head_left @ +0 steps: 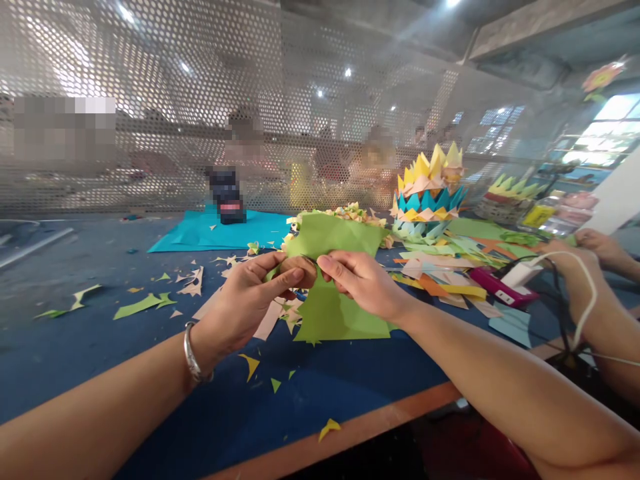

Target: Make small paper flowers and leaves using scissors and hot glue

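My left hand (233, 307), with a silver bracelet at the wrist, is closed on a small round tan object (303, 265) that looks like a roll of tape. Close to its right edge, my right hand (361, 280) is closed in a pinch; what lies between thumb and finger is too small to make out. Both hands are in front of a green paper sheet (345, 320), which lies on the table and rises behind them. Small folded paper pieces (353, 213) are heaped behind the sheet.
Paper scraps (140, 305) litter the blue table (200, 427). Blue sheets (200, 230) lie behind on the left. A tiered paper crown stack (429, 200) stands back right. A magenta power strip (503, 287) with cables and another person's hands (575, 260) are at the right.
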Action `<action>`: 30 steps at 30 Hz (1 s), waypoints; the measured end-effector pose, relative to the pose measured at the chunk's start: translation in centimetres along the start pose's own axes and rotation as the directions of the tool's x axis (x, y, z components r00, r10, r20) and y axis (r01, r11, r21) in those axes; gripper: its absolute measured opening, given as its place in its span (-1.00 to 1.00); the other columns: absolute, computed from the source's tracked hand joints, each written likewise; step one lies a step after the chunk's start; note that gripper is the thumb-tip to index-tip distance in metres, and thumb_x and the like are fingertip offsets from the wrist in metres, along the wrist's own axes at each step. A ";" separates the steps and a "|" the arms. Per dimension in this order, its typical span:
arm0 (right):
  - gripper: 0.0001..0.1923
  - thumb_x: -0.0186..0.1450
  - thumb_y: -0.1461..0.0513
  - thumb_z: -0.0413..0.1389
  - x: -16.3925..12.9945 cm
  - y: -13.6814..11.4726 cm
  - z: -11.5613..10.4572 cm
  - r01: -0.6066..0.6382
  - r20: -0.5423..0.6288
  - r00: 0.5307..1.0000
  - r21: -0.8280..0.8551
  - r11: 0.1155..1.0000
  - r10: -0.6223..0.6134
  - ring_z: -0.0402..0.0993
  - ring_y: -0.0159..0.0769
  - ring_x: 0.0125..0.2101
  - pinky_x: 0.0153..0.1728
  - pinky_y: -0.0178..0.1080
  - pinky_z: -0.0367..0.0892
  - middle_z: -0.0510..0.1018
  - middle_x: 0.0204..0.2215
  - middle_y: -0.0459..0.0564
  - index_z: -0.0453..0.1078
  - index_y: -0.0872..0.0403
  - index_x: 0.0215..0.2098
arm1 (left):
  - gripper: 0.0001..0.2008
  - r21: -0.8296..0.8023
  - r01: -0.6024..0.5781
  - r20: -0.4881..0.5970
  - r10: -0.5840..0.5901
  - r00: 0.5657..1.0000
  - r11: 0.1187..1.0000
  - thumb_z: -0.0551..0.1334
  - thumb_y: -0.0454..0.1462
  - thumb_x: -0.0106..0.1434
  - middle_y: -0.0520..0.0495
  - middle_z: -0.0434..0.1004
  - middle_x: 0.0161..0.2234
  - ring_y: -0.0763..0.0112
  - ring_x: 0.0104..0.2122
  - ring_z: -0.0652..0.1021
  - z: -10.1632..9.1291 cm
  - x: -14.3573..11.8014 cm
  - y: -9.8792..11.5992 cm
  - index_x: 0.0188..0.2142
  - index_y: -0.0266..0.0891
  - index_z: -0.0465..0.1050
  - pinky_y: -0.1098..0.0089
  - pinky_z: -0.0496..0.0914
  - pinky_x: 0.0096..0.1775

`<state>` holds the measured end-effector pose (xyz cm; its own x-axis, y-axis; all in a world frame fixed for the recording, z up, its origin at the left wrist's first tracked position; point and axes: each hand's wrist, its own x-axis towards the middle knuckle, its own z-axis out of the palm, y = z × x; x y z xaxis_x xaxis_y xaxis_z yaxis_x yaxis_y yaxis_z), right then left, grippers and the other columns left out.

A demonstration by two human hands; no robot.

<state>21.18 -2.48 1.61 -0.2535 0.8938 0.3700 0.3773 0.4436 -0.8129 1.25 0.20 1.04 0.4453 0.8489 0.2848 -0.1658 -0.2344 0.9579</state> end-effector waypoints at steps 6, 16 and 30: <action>-0.45 0.42 -0.18 -0.03 0.0 -0.1 -0.1 0.037 -0.014 0.999 -0.088 0.995 -0.038 -0.01 -0.48 -0.64 -0.59 -0.28 -0.04 0.06 -0.67 -0.27 0.20 0.03 -0.51 | -0.80 -0.078 -0.064 -0.042 0.061 0.997 0.995 0.42 -0.25 0.17 -0.03 0.55 -0.42 0.40 -0.40 0.48 0.4 -0.2 0.4 -0.47 -0.23 0.43 0.40 0.30 -0.36; -0.49 0.44 -0.13 -0.01 -0.1 0.0 -0.1 0.045 -0.035 0.998 -0.144 0.989 -0.051 0.00 -0.46 -0.63 -0.56 -0.26 -0.03 0.05 -0.66 -0.26 0.19 0.03 -0.50 | -0.80 -0.083 -0.046 -0.066 0.041 0.997 0.995 0.47 -0.24 0.08 -0.06 0.59 -0.42 0.34 -0.37 0.53 0.3 -0.1 0.5 -0.50 -0.24 0.49 0.32 0.39 -0.27; -0.49 0.46 -0.07 0.01 -0.1 0.0 -0.3 0.104 -0.019 0.994 -0.221 0.970 -0.111 0.03 -0.44 -0.60 -0.53 -0.25 0.00 0.06 -0.64 -0.23 0.07 0.00 -0.54 | -0.89 -0.025 -0.047 0.007 0.047 0.999 0.999 0.40 -0.29 0.14 -0.05 0.56 -0.44 0.37 -0.41 0.47 -0.3 0.2 0.5 -0.50 -0.23 0.60 0.34 0.38 -0.29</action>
<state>21.43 -2.53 1.72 -0.2767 0.8401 0.4666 0.5361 0.5379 -0.6506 0.97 0.40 1.60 0.4432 0.8336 0.3296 -0.2083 -0.2618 0.9424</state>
